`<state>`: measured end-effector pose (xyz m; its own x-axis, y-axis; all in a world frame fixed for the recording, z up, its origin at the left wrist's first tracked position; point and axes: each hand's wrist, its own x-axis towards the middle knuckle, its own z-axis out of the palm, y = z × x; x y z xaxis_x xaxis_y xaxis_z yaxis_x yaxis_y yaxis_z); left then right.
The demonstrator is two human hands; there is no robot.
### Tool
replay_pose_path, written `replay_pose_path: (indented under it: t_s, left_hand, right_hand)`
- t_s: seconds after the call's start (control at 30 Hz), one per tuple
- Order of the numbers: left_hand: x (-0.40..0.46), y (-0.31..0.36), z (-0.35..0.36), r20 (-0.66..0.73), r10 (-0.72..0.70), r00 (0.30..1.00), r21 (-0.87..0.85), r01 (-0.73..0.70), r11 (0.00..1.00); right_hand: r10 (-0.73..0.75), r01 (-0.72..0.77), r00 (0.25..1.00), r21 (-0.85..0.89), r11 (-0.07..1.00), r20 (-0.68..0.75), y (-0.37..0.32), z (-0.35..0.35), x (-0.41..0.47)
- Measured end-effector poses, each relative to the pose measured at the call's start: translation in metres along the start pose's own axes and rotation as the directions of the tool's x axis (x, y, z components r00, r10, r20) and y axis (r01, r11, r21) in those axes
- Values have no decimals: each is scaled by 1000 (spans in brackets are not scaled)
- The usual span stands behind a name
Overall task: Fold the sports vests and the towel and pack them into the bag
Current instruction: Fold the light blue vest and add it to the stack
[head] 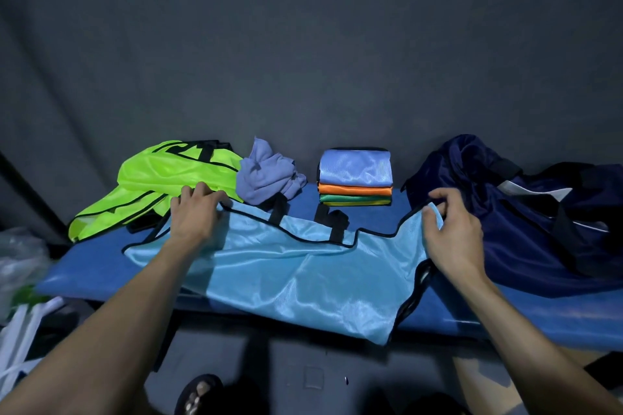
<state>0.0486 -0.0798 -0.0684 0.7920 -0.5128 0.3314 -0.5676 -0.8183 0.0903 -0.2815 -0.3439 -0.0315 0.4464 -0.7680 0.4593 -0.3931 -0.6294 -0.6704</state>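
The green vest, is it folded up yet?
No, the green vest lies loose and crumpled at the far left of the blue bench.

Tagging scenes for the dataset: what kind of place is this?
Hard to say for sure; it looks like a makeshift recording corner, not a real locker room. A dark cloth backdrop hangs behind a blue padded bench, with sports vests like the light blue vest and a navy duffel bag on it.
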Motion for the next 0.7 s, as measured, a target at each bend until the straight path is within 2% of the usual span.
replay_pose_path:
  t_s: [0.2,0.27,0.4,0.47,0.5,0.6,0.7]
  left_hand:
    - [9,-9,6,-77,26,997,32,-24,999]
    - [17,-14,4,-124,-5,992,29,8,1000]
    - [34,-17,-7,-151,-307,940,-182,279,943]
    - [37,-12,-8,-93,-421,903,-312,375,873]
    - [36,-8,-8,-51,-435,899,-332,395,856]
    - [34,-1,-5,26,-339,940,-220,336,916]
    - [29,16,-12,-64,-223,973,-110,216,970]
  right_hand:
    - [6,-6,1000,-20,1000,-7,-1,6,3]
    - [9,-10,1000,-29,1000,-18,-2,6,4]
    - [19,-20,999,-31,999,-33,-3,7,6]
    - [26,-27,999,-27,999,-34,-2,6,6]
    - [28,-29,999,-23,999,-34,-2,6,6]
    - [44,-45,999,-21,999,-32,-3,2,6]
    - [63,-63,997,-11,998,-43,-4,-4,7]
